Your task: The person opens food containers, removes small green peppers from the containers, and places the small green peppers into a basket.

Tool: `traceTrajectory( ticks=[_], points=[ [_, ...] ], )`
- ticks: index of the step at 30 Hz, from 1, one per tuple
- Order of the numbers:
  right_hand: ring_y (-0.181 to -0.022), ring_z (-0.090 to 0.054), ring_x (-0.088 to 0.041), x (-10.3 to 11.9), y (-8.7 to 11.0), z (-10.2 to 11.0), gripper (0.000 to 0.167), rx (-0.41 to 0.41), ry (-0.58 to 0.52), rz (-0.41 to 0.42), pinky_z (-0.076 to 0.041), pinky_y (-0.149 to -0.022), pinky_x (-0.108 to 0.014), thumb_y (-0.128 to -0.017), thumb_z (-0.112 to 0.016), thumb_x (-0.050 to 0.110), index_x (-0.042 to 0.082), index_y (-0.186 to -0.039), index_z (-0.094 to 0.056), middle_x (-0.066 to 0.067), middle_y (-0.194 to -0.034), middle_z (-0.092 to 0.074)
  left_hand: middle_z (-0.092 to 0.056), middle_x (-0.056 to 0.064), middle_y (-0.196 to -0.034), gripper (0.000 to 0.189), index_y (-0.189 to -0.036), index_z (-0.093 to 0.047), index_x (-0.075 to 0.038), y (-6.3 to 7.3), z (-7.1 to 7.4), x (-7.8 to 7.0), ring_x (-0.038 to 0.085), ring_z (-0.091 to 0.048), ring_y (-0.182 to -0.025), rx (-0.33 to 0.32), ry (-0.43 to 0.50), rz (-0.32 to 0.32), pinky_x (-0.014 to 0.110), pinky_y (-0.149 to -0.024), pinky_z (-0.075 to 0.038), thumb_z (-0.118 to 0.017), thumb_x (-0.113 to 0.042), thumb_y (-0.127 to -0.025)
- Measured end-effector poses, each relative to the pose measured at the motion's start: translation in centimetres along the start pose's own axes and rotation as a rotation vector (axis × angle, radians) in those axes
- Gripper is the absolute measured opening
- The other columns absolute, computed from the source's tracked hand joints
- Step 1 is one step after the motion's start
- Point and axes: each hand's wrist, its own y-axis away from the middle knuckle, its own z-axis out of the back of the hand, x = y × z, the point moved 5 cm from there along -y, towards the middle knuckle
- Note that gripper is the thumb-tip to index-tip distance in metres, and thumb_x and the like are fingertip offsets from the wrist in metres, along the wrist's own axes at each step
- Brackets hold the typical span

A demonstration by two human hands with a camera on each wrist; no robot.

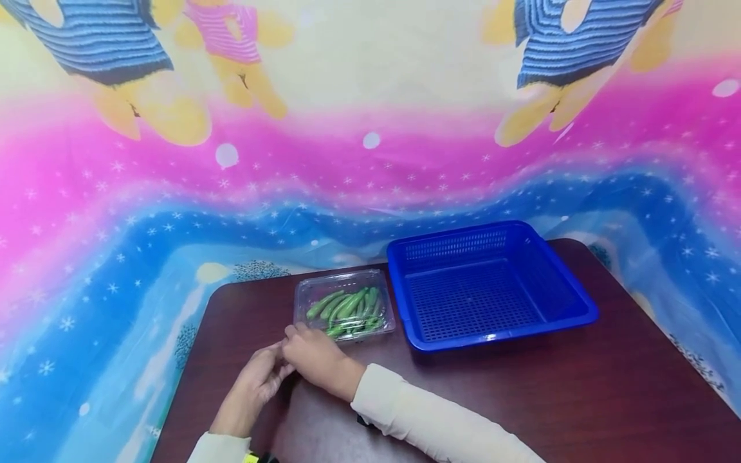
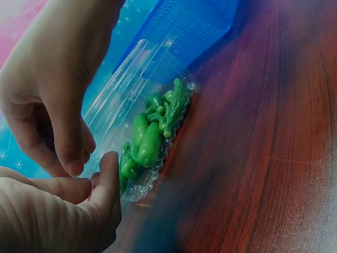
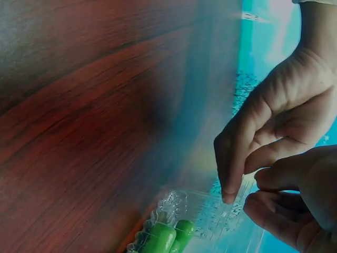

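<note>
A clear plastic clamshell box (image 1: 344,280) lies on the table, its lid down over several slender green vegetables (image 1: 347,307) that look like peppers. At its near left corner my two hands meet. My left hand (image 1: 257,379) comes in from the left, thumb and forefinger at the box's edge. From the other side my right hand (image 1: 315,355) reaches across, its fingers bent and thumb close to the forefinger on the same edge. The left wrist view shows rounded green vegetables (image 2: 151,145) through the plastic (image 2: 113,121). Fingers hide the gripped corner.
Right of the box stands a blue perforated plastic basket (image 1: 492,339), close beside it. Both are on a dark red-brown wooden table (image 1: 521,392) with rounded corners. A printed pink and blue cloth (image 1: 370,167) hangs behind and at the sides.
</note>
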Motion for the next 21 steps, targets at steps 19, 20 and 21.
traceTrajectory(
  ticks=[19, 20, 21],
  points=[
    [-0.080, -0.062, -0.008, 1.0, 0.1, -0.7, 0.016, -0.023, 0.142, 0.040, -0.053, -0.062, -0.018, -0.084, -0.077, 0.032, 0.022, -0.094, -0.069, 0.010, -0.086, -0.066, -0.061, -0.004, -0.088, 0.036, -0.094, -0.067, -0.008, 0.1, 0.4, 1.0, 0.003, -0.061, -0.078, -0.018, 0.051, 0.026, 0.017, -0.071, -0.056, -0.035, 0.008, -0.101],
    [-0.079, -0.062, -0.008, 1.1, 0.1, -0.7, 0.017, -0.023, 0.145, 0.044, -0.053, -0.061, -0.018, -0.084, -0.077, 0.033, 0.022, -0.093, -0.068, 0.010, -0.086, -0.067, -0.062, -0.005, -0.087, 0.037, -0.091, -0.068, -0.010, 0.1, 0.5, 1.0, 0.003, -0.061, -0.077, -0.021, 0.055, 0.027, 0.016, -0.071, -0.056, -0.036, 0.007, -0.102],
    [-0.079, -0.062, -0.008, 1.1, 0.1, -0.7, 0.017, -0.025, 0.146, 0.048, -0.053, -0.060, -0.019, -0.084, -0.077, 0.033, 0.022, -0.093, -0.068, 0.010, -0.085, -0.067, -0.062, -0.005, -0.086, 0.039, -0.089, -0.069, -0.011, 0.1, 0.5, 1.0, 0.003, -0.061, -0.076, -0.025, 0.062, 0.026, 0.016, -0.070, -0.056, -0.037, 0.006, -0.103]
  ],
)
